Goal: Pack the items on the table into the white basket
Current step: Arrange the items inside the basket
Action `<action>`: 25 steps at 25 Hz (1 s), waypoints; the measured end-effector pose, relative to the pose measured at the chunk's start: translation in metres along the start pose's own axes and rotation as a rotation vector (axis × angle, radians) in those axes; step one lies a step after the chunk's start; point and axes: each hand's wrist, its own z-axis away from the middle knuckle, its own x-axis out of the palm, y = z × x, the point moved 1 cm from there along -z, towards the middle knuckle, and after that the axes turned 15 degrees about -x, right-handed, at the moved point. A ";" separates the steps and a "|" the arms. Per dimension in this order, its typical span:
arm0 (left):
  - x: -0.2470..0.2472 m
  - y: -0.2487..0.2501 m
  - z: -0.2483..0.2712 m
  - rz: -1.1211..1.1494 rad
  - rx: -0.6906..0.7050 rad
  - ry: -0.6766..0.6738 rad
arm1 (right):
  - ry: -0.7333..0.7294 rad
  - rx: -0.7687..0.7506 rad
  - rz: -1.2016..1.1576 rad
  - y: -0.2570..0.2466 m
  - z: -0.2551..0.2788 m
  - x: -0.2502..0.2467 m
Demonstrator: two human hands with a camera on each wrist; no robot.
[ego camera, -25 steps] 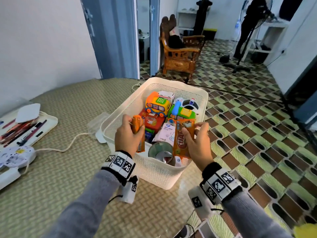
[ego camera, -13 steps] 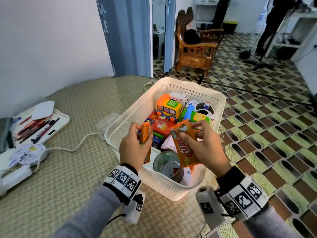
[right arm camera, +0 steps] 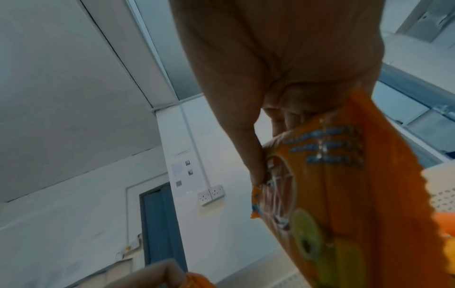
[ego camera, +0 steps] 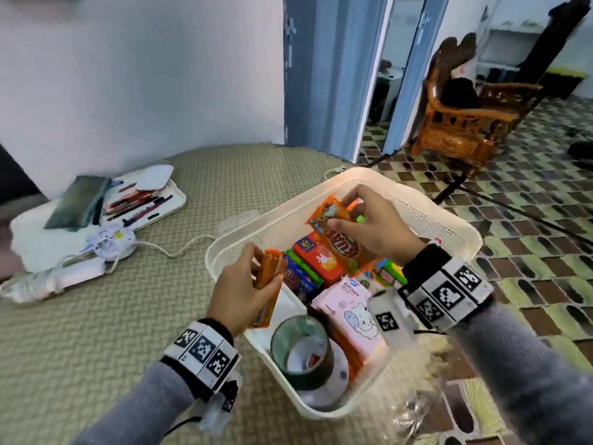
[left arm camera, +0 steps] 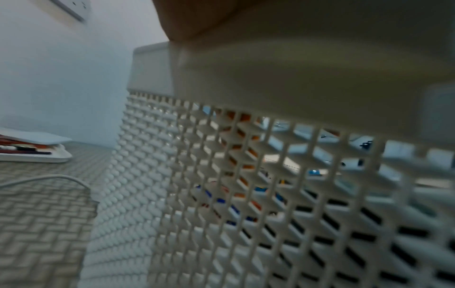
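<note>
The white basket [ego camera: 426,216] stands on the woven mat at the table's right edge, filled with snack packs, a pink tissue pack [ego camera: 351,311] and a tape roll [ego camera: 300,348]. My right hand [ego camera: 369,229] pinches the top of an orange snack packet [ego camera: 340,234] above the basket's middle; in the right wrist view the orange snack packet [right arm camera: 344,194] hangs from the fingers. My left hand [ego camera: 244,287] grips a second orange packet [ego camera: 268,284] upright just inside the basket's left wall. The left wrist view shows only the basket's mesh wall [left arm camera: 246,194].
A white tray [ego camera: 170,203] with pens and a dark pad lies at the far left. A round white device [ego camera: 109,244] with a cord [ego camera: 173,250] sits near it. Beyond the table's right edge are a tiled floor and a wooden armchair [ego camera: 465,123].
My right hand has lifted its orange packet up and further over the basket's middle. My left hand has moved its packet slightly in over the left wall. The head view has swung left.
</note>
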 end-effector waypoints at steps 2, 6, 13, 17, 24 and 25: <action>-0.001 0.000 -0.001 -0.036 -0.005 0.007 | -0.064 0.018 -0.009 0.015 -0.015 0.005; -0.003 0.005 0.001 -0.095 -0.036 0.018 | -0.192 0.032 -0.027 0.039 -0.042 0.026; -0.003 0.004 -0.001 -0.072 -0.060 0.010 | -0.166 0.059 -0.104 0.070 -0.059 0.066; -0.002 0.005 -0.004 -0.024 -0.077 -0.016 | -0.177 0.047 -0.093 0.084 -0.057 0.078; -0.026 0.046 -0.020 -0.042 -0.194 -0.032 | -0.267 -0.027 -0.056 0.093 -0.082 0.068; -0.032 0.057 -0.022 -0.113 -0.209 -0.054 | -0.290 -0.047 -0.038 0.095 -0.086 0.066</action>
